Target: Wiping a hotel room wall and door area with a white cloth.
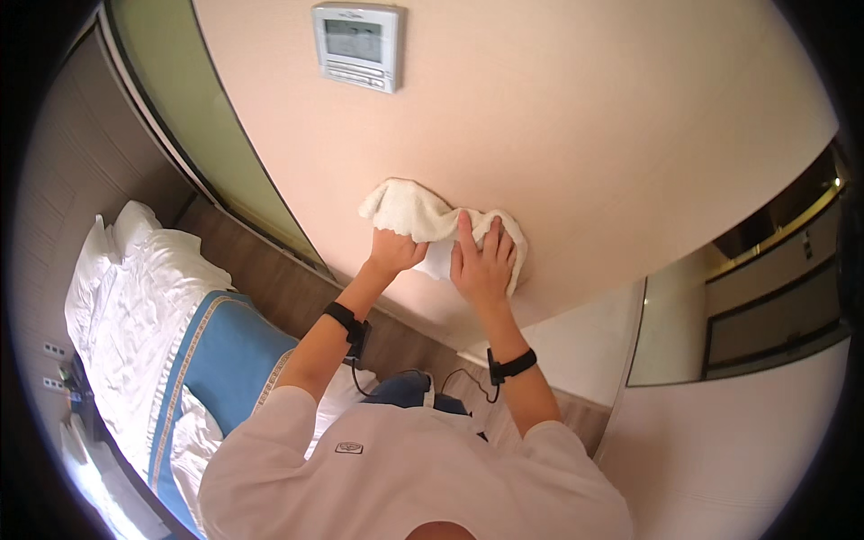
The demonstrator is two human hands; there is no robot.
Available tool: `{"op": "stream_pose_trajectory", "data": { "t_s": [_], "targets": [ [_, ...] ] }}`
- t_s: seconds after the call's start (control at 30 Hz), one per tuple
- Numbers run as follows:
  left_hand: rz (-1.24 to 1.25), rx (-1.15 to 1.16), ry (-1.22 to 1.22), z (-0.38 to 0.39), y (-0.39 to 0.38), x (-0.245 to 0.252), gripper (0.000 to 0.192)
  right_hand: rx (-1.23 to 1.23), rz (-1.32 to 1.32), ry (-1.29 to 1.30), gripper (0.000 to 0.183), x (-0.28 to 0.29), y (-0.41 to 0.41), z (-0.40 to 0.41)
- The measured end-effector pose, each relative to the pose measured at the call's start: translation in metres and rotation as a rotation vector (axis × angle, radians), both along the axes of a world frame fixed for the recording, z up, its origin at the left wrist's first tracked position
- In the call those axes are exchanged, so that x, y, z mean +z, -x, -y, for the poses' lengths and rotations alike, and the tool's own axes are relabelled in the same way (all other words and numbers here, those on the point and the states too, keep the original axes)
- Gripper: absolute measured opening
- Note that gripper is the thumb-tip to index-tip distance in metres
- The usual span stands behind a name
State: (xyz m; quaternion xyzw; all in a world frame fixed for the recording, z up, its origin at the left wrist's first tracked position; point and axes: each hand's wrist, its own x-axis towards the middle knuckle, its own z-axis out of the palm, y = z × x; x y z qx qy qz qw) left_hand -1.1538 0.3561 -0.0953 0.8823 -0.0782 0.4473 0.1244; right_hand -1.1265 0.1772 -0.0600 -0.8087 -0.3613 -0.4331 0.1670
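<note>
A white terry cloth lies bunched against a pale wall, spread sideways in front of me. My left hand grips its lower left part, with the fingertips hidden under the fabric. On the cloth's right part rests my right hand, its fingers spread and pressing the fabric to the wall. Something smooth and white shows between my hands below the cloth; I cannot tell what it is. The right edge of the cloth hangs down beside my right hand.
A thermostat is mounted on the wall above the cloth. To the left stands a bed with rumpled white bedding and a blue bed runner. A greenish glass panel borders the wall. A framed dark opening or mirror is at the right.
</note>
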Motion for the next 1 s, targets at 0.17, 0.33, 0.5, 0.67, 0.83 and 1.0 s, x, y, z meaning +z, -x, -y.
{"op": "stream_pose_trajectory", "data": {
  "t_s": [0.17,0.33,0.5,0.67,0.83,1.0],
  "targets": [
    [0.171,0.068,0.017,-0.033,-0.005,0.022,0.038,0.004,-0.014,-0.047,0.054,0.019,0.006,-0.049],
    [0.203,0.071,0.056,-0.102,-0.007,0.024,0.039,0.075,0.034,-0.124,0.049,0.042,0.014,-0.123],
    [0.245,0.070,0.060,-0.179,-0.014,0.029,0.036,0.067,0.061,-0.135,0.049,0.056,0.014,-0.206],
    [0.311,0.235,-0.278,-0.297,-0.014,0.020,0.032,0.005,0.077,-0.179,0.051,0.066,0.025,-0.290],
    [0.093,-0.121,-0.116,-0.332,0.004,0.093,0.032,0.059,-0.025,-0.257,0.053,0.070,0.034,-0.325],
    [-0.086,-0.174,-0.405,-0.370,0.013,0.153,0.033,0.035,0.004,-0.428,0.054,0.083,0.040,-0.338]
  ]
}}
